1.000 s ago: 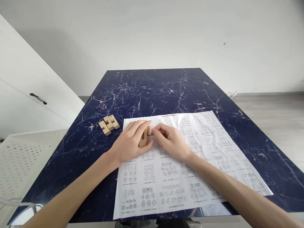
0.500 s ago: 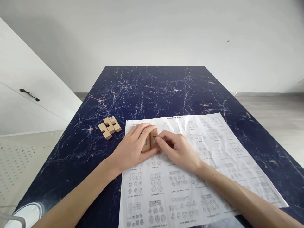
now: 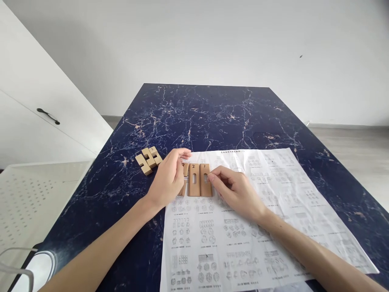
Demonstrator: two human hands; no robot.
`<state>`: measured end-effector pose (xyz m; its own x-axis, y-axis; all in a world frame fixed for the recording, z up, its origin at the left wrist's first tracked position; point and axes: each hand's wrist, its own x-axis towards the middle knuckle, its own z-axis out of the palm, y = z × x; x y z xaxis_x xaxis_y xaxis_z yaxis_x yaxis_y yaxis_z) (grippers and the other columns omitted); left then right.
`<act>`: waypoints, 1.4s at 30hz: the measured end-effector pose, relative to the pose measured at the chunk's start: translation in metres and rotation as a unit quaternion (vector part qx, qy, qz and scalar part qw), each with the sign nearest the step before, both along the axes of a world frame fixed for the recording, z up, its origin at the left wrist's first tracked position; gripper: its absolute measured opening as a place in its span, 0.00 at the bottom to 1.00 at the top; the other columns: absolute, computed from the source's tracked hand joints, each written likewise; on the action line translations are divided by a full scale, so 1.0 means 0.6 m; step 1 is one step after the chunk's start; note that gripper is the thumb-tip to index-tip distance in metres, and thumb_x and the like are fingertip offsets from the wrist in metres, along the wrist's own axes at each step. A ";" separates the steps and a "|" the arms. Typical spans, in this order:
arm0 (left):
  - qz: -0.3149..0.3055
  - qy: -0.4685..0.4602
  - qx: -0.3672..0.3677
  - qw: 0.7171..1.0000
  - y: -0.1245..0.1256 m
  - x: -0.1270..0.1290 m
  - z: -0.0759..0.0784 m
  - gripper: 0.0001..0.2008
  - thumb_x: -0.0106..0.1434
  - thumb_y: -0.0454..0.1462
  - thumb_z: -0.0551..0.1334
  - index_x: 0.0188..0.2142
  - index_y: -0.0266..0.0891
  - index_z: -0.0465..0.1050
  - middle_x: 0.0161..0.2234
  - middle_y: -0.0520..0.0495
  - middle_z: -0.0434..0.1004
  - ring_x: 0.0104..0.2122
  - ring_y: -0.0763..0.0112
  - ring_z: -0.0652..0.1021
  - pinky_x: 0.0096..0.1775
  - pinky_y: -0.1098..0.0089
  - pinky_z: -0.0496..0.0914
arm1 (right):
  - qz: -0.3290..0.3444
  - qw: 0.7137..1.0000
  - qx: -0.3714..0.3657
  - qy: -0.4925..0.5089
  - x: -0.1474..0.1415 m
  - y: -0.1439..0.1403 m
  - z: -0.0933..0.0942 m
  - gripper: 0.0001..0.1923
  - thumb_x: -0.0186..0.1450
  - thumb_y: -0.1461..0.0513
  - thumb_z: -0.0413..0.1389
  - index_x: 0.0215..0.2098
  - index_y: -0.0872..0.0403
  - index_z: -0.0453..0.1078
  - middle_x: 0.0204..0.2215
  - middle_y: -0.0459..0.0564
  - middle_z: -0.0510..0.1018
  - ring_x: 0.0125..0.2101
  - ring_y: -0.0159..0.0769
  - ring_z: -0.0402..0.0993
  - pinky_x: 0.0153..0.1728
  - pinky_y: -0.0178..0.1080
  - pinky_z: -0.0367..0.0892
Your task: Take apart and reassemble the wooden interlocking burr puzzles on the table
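Observation:
My left hand (image 3: pixel 170 178) is beside the row of wooden puzzle pieces, its fingers stretched forward and partly covering the leftmost piece (image 3: pixel 185 170). To the right of that lies a slotted puzzle piece marked 2 (image 3: pixel 193 190). Next to it is a slotted puzzle piece marked 1 (image 3: pixel 206 189), whose right edge touches the curled fingertips of my right hand (image 3: pixel 232 186). Thumb and forefinger are closed together there. The row lies on a creased printed sheet (image 3: pixel 212 237). My left thumb is mostly hidden.
Three notched wooden pieces (image 3: pixel 148 160) lie together left of the sheet on the dark blue marbled table (image 3: pixel 200 109). A white round object (image 3: pixel 38 269) with a cable is at the lower left. A white cabinet (image 3: pixel 45 89) stands on the left, and a wall rises behind.
My left hand has shifted left off the slotted pieces, uncovering the ones marked 2 and 1. My right fingertips have moved from the slot to the right edge. The view has turned slightly left.

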<state>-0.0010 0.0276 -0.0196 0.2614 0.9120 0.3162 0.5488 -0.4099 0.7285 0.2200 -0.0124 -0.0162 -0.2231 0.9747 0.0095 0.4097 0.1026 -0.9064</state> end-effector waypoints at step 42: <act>-0.077 0.228 0.170 0.956 0.045 -0.079 0.024 0.11 0.75 0.43 0.61 0.39 0.40 0.77 0.34 0.48 0.82 0.38 0.62 0.79 0.48 0.58 0.70 | 0.120 0.952 0.241 -0.148 -0.009 0.001 -0.018 0.34 0.69 0.54 0.66 0.68 0.44 0.59 0.64 0.54 0.72 0.66 0.56 0.64 0.66 0.64 0.67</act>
